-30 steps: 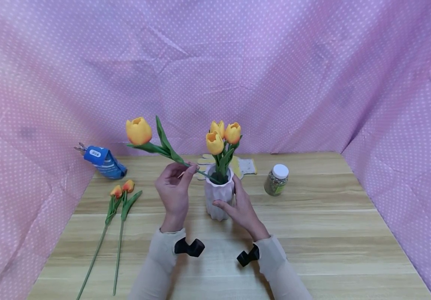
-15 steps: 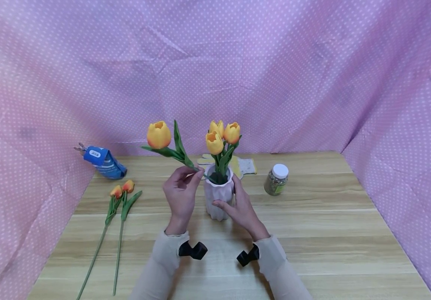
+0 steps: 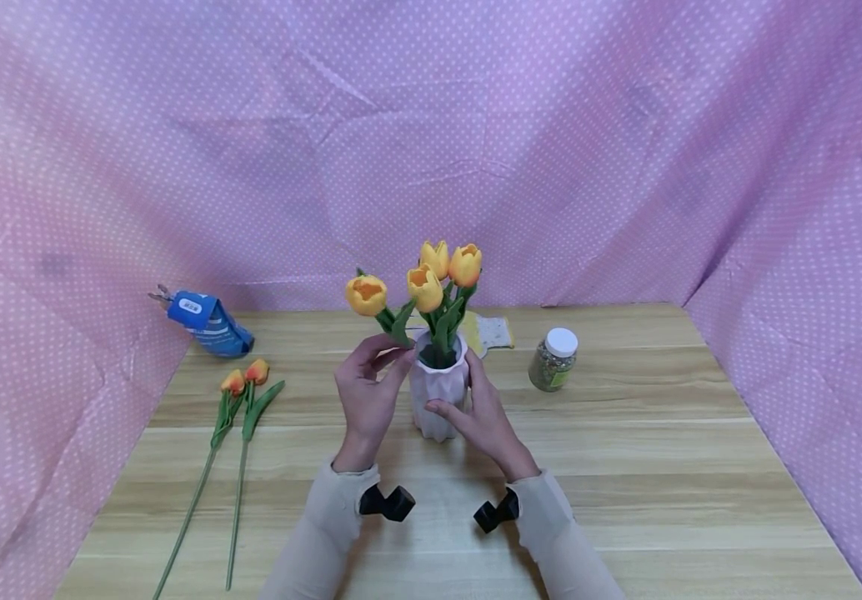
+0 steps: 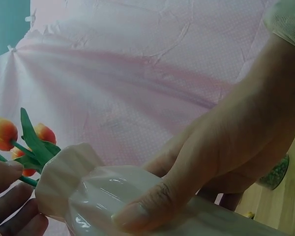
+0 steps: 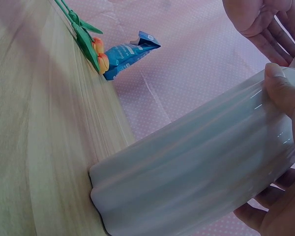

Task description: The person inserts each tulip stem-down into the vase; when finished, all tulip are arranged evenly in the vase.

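Down comes the tulip, pinched in the left grip, nearer the bunch; it looks deeper now in the vase just alongside, which the right grip holds steady.

Wrist views dimmer, glare on vase

Midway between the surface's side edges stands a white fluted vase with three yellow-orange tulips; a fourth tulip leans leftward.
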`<state>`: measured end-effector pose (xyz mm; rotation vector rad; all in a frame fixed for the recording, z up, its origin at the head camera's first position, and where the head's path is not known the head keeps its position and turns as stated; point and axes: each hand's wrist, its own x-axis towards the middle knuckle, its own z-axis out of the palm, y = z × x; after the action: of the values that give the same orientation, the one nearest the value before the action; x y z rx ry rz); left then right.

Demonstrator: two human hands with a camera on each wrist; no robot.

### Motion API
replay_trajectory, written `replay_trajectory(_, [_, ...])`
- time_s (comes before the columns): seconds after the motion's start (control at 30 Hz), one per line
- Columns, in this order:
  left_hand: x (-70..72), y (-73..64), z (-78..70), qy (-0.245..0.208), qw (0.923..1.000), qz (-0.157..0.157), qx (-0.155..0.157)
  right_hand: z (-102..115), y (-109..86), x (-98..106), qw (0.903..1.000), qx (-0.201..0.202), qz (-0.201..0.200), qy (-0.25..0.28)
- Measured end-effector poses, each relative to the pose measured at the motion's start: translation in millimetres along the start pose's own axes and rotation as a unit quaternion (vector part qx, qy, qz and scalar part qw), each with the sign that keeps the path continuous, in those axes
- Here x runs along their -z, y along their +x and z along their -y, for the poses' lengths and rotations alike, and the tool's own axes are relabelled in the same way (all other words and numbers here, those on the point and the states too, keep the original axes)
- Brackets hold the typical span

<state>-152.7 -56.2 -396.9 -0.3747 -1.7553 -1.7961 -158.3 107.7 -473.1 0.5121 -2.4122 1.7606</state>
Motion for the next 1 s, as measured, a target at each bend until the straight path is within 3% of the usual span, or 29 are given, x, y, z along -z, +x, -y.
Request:
replay_trajectory(0.2, [4.7,-2.0,-3.2,0.032,0.9994,0.013,0.005,1,-0.5,0,1.0,-0.009,0.001,0.0])
replay_trajectory(0.57, [18.8,-4.2,-10.8,-0.007,0.9999,-0.002,-0.008,2,-0.4,0,1.0,-0.006,0.004,-0.003])
replay_trajectory(0.77, [27.8,-2.6,-21.9,-0.033,0.9982,-0.031,-0.041,1,-0.2,0,0.9999,-0.01,0.007,-0.005])
replay_trajectory(1.0, [31.7,1.1,-33.4,-0.047,0.9915,-0.063,-0.104,0,0.5,-1,0.9999,-0.01,0.005,-0.009])
